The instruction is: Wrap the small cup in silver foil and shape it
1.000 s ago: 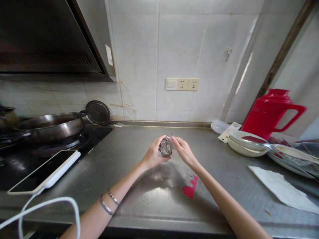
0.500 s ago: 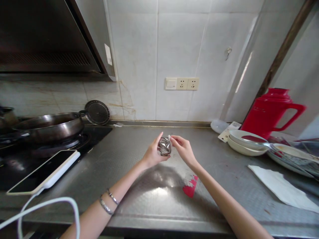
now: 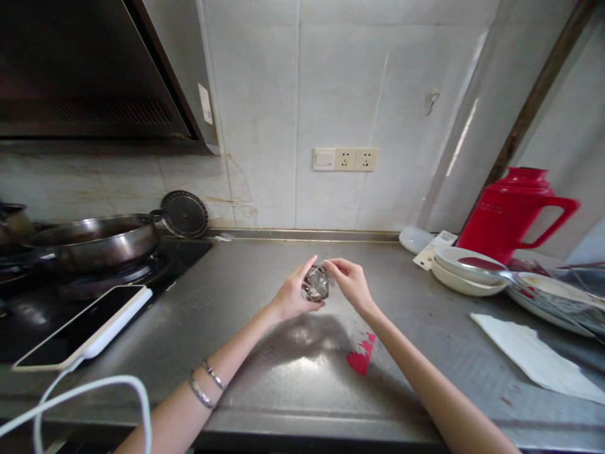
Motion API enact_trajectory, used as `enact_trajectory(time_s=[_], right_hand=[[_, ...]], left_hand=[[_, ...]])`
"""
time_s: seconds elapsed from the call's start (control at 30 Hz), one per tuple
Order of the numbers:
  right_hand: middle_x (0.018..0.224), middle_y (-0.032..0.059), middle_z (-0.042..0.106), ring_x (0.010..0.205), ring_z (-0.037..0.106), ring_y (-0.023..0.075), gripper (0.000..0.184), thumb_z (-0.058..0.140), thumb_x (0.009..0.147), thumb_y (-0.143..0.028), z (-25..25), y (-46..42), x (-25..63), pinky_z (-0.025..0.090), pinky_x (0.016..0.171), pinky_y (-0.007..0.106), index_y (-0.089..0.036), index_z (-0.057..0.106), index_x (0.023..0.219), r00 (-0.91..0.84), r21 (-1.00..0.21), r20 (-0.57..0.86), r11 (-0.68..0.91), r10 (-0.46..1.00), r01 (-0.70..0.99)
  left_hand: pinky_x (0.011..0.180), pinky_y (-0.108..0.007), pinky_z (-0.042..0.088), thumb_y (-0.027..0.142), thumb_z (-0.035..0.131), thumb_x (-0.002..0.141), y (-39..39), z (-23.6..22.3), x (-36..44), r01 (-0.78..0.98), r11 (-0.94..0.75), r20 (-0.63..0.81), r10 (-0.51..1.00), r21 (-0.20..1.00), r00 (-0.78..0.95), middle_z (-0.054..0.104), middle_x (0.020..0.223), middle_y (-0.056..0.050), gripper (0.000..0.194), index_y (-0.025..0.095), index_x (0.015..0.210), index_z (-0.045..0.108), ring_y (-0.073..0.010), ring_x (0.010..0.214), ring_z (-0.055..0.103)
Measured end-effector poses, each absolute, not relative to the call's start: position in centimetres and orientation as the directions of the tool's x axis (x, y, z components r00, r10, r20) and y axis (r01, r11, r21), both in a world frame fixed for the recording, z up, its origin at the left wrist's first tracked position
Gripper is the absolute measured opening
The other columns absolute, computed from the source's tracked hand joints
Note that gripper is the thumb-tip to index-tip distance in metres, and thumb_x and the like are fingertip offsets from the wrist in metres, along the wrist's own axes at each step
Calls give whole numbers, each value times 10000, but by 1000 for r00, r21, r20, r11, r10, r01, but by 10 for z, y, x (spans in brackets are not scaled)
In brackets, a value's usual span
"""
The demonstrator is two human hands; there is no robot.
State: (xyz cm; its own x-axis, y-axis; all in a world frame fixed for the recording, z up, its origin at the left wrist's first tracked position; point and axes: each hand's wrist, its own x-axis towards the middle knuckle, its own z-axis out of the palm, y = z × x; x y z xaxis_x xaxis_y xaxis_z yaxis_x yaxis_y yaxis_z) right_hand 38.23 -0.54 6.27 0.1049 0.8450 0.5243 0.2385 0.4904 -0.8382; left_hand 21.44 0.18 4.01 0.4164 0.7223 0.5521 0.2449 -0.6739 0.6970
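Above the middle of the metal counter, my left hand [image 3: 295, 293] is curved round a small, round, shiny dark-silver packet [image 3: 316, 283] with a crinkled, see-through wrapping. Its thumb is at the top and its fingers are underneath. My right hand [image 3: 350, 281] is on the packet's right side, with thumb and forefinger pinched at the upper edge of the wrapping. What lies inside is too small and glossy to make out. Below the hands, a torn red patch [image 3: 360, 360] is on the counter surface.
On the left, a steel pan [image 3: 101, 238] sits on the black stove, with a white-cased phone [image 3: 89, 331] and cable in front. Stacked bowls [image 3: 466, 277], a red thermos [image 3: 515, 214] and a white paper napkin [image 3: 534, 356] occupy the right side. A range hood [image 3: 94, 75] overhangs the stove.
The packet has turned a little and moved slightly right and down in my left hand; its wrapping looks more crumpled. My right hand stays pinched at its edge.
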Motion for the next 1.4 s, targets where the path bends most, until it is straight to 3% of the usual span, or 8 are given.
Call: enact_trajectory(time_s=[0.13,0.3,0.43,0.57,0.87,1.13,1.27,1.4], right_hand=[[803,67,713,748,640,207,288,555,842,-429,65,-10,384,500,690,314,-184,705,826,113,-761,626,571,772,308],[894,66,704,844,640,207,200,506,901,-311,68,-20,382,507,783,345,-233,690,898,-133,-460,806,752,577,472],[920,76,699,876,628,204,180,488,911,-194,66,-23,379,519,794,365,-224,661,948,-292,-230,867,844,404,484],[952,85,699,894,623,200,184,498,885,-105,65,-25,376,527,782,361,-205,630,965,-373,-106,877,878,304,466],[886,85,688,835,621,193,189,483,882,-86,63,-30,374,533,716,342,-189,615,969,-475,-23,844,901,250,434],[906,84,702,859,656,192,176,499,909,-142,65,-18,383,545,775,341,-208,658,947,-114,-243,930,816,350,525],[956,63,724,890,684,180,212,506,912,-155,59,-11,385,561,792,308,-232,681,1003,-215,-285,880,832,424,476],[969,73,725,909,685,184,244,502,905,-126,57,-11,384,568,804,317,-228,683,1031,-249,-220,896,855,367,470]], left_hand=[[931,-373,485,188,805,542,2,41,215,255,-673,556,727,695,404,552,1287,-102,1023,251,1437,314,-246,1082,585],[889,-365,497,193,795,548,6,38,215,299,-658,544,746,691,385,543,1288,-112,977,226,1411,338,-236,1022,601],[936,-385,468,210,800,545,9,33,216,307,-667,567,742,679,356,558,1263,-112,901,204,1351,396,-254,1065,584],[921,-371,468,202,796,543,12,30,215,272,-637,550,765,721,334,593,1193,-93,860,203,1313,415,-235,1027,593],[882,-351,464,181,805,531,19,31,212,180,-558,503,820,810,274,617,1068,-65,846,181,1285,421,-217,963,592],[930,-376,451,120,776,539,15,28,217,194,-622,541,768,759,343,561,1211,-91,819,209,1277,434,-252,1079,561],[962,-394,443,125,788,529,12,28,219,201,-645,556,749,738,361,536,1264,-103,841,212,1284,427,-270,1130,544],[944,-383,459,140,798,531,11,30,219,157,-607,530,772,779,352,571,1230,-106,843,195,1279,415,-257,1087,573]])
